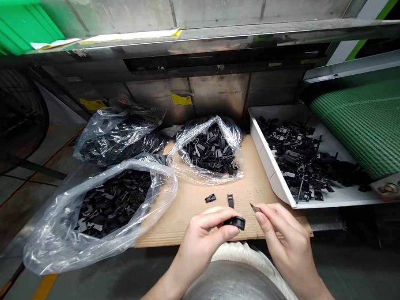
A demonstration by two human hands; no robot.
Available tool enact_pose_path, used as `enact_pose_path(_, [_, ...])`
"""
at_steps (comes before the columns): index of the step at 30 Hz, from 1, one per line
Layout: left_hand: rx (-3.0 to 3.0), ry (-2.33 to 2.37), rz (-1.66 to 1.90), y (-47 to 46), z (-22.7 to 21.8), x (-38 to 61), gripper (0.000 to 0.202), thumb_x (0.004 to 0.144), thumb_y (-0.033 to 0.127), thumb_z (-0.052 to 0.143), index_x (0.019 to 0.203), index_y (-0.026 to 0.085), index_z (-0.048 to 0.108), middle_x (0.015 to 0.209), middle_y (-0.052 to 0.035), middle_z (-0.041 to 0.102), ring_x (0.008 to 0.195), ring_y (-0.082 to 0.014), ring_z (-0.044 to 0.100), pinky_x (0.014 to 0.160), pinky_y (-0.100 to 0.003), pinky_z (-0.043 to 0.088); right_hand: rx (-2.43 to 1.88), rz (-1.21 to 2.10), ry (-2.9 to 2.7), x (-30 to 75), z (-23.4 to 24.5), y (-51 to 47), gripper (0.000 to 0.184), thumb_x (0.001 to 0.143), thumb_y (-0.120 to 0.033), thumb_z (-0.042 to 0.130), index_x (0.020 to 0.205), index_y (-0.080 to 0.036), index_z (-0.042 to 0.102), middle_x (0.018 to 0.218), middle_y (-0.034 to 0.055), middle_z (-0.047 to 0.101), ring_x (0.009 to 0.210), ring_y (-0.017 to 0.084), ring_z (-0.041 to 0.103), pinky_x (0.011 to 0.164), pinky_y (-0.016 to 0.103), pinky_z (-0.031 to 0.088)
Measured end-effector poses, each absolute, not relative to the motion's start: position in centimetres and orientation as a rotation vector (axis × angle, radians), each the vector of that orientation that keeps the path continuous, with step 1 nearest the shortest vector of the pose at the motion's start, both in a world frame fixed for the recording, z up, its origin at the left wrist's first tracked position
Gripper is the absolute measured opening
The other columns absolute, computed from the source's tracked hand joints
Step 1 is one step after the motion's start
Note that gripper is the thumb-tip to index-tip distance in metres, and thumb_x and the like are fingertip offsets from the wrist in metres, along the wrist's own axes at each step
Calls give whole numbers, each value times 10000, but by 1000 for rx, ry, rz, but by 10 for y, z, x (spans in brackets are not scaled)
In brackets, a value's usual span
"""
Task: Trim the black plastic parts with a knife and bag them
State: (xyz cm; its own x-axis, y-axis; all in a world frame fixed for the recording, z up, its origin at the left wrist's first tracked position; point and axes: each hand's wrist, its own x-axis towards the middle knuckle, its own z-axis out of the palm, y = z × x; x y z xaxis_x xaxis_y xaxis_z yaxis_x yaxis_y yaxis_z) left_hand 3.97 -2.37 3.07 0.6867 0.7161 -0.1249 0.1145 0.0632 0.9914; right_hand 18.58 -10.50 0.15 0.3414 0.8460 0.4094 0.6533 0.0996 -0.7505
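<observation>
Well — the left hand (201,249) pinches a black plastic part (236,223) just above the cardboard sheet (166,229), and the right hand (287,245) grips a small blade (252,206) close beside it; a slip could nick the left thumb (232,231).

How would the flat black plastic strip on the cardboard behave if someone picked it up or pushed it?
The flat black plastic strip is probably stiff, since it lies straight and looks like hard moulded plastic. It is likely light for its size. Lying flat on the brown corrugated cardboard sheet, it would probably slide rather than roll.
</observation>
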Motion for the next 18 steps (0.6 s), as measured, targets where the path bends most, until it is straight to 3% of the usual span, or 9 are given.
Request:
enact_pose_path(3, [1552, 704, 577, -22, 29, 39, 105, 756, 173, 591, 821, 202, 668, 849, -18, 624, 841, -155, 556, 747, -230, 432, -1630, 535, -1300, 188, 3, -108, 175, 842, -231, 442, 930, -189, 588, 805, 49, 544, 697, 138, 557, 499, 194, 444])
enact_pose_path(6, [1643, 665, 635, -23, 26, 38, 159, 755, 114, 578, 839, 216, 668, 911, -20, 632, 901, -159, 569, 771, -225, 454, -1617, 635, -1245, 188, 2, -114, 163, 828, -261, 468, 889, -197, 605, 803, 38, 558, 694, 131, 559, 547, 188, 452])
enact_pose_path(10, [1927, 669, 851, -25, 22, 37, 303, 750, 9, 533, 963, 206, 620, 996, -37, 624, 951, -150, 560, 833, -234, 442, -1593, 745, -1061, 183, 2, -122, 194, 855, -273, 415, 924, -205, 584, 648, -3, 565, 517, 99, 514, 500, 195, 428])
enact_pose_path(12, [2077, 626, 965, -25, 20, 37, 341, 751, -13, 516, 1021, 185, 582, 991, -53, 629, 955, -154, 557, 847, -256, 438, -1575, 779, -1047, 181, 4, -124, 196, 863, -276, 391, 915, -202, 566, 586, -18, 548, 452, 93, 475, 458, 198, 404])
enact_pose_path(18, [2236, 442, 1039, -22, 22, 40, 272, 763, -14, 505, 961, 154, 586, 959, -83, 642, 908, -166, 579, 796, -298, 478, -1595, 681, -1304, 181, 9, -120, 180, 865, -238, 375, 788, -193, 532, 562, -24, 508, 481, 97, 472, 480, 200, 371])
